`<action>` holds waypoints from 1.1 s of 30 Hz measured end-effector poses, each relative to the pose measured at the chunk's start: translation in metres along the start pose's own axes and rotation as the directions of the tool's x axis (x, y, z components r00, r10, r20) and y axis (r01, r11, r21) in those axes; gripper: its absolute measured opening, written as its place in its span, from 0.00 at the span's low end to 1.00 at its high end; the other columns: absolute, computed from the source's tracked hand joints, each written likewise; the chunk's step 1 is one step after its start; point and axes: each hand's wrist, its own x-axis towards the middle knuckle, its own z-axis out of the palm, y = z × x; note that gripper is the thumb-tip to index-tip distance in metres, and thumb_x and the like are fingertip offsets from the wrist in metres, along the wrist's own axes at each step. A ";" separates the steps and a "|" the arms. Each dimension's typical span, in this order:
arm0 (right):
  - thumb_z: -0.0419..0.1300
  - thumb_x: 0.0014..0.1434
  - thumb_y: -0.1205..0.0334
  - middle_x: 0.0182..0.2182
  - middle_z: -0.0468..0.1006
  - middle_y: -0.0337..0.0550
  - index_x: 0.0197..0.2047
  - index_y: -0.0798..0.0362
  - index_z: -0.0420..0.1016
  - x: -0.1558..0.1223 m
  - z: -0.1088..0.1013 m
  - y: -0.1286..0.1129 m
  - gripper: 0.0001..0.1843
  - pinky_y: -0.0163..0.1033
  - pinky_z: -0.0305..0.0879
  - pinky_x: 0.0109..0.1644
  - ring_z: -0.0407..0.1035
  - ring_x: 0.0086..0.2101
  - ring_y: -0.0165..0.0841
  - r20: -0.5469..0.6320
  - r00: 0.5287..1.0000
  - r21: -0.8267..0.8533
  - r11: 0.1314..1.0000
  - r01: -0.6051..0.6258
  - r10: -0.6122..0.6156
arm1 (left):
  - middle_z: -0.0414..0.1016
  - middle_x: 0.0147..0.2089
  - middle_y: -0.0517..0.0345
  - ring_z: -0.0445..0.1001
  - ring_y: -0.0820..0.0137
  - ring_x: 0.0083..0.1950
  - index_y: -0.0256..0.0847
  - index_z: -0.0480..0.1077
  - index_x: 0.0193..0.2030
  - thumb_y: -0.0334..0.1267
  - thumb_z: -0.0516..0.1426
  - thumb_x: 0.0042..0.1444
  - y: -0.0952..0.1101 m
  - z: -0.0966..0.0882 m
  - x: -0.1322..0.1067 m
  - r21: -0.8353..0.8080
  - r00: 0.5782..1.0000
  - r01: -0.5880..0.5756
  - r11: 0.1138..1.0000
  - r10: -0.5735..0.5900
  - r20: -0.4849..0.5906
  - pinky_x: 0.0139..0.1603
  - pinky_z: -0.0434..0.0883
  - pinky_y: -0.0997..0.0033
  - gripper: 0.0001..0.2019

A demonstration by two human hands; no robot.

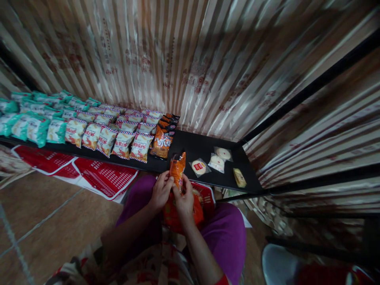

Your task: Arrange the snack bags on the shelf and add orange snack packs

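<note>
Both of my hands grip one small orange snack packet point(177, 168) just in front of the black shelf point(204, 148). My left hand point(160, 191) pinches its lower left side. Fingers of my right hand point(185, 201) close on its lower right side. Under my hands, on my lap, lies a larger orange bag point(198, 215). On the shelf behind, a stack of orange packets point(164, 139) stands beside rows of white-and-red packets point(118, 134) and teal packets point(35, 118).
Three clear-wrapped round cakes point(216, 160) and one yellowish wrapped piece point(239, 177) lie at the shelf's right end. Red plastic baskets point(103, 178) sit on the floor below the shelf. Striped cloth point(178, 59) covers the wall behind. A black frame bar point(311, 87) rises at right.
</note>
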 end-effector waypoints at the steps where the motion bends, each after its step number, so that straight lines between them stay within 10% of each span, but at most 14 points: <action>1: 0.61 0.51 0.51 0.51 0.71 0.48 0.53 0.49 0.69 -0.002 0.001 0.000 0.27 0.45 0.63 0.54 0.66 0.50 0.39 -0.001 0.999 -0.035 0.999 0.033 -0.033 | 0.75 0.47 0.53 0.73 0.63 0.49 0.42 0.72 0.46 0.39 0.60 0.52 0.001 0.000 -0.001 -0.040 1.000 0.015 0.999 -0.015 0.018 0.51 0.67 0.68 0.14; 19: 0.51 0.61 0.54 0.44 0.73 0.49 0.48 0.50 0.74 -0.015 0.007 -0.004 0.17 0.48 0.62 0.54 0.66 0.47 0.39 0.104 0.942 -0.166 0.929 0.332 -0.318 | 0.77 0.44 0.50 0.75 0.63 0.46 0.37 0.69 0.44 0.49 0.68 0.41 0.004 -0.014 -0.001 -0.287 0.971 0.208 0.935 -0.162 0.177 0.50 0.69 0.66 0.26; 29: 0.62 0.50 0.46 0.44 0.76 0.47 0.48 0.50 0.71 0.009 0.001 0.010 0.25 0.44 0.70 0.46 0.72 0.41 0.38 -0.014 1.000 0.077 0.997 -0.020 0.022 | 0.78 0.45 0.46 0.77 0.58 0.43 0.34 0.69 0.50 0.47 0.70 0.39 -0.008 -0.020 0.003 -0.443 0.939 0.326 0.835 -0.232 0.255 0.47 0.71 0.63 0.32; 33: 0.65 0.46 0.44 0.39 0.80 0.43 0.42 0.47 0.76 0.017 -0.009 0.012 0.22 0.43 0.72 0.43 0.74 0.38 0.39 0.298 0.929 0.304 0.901 -0.310 0.220 | 0.78 0.44 0.46 0.77 0.57 0.45 0.35 0.70 0.50 0.48 0.69 0.41 -0.009 -0.016 0.005 -0.432 0.921 0.353 0.830 -0.228 0.315 0.47 0.71 0.63 0.30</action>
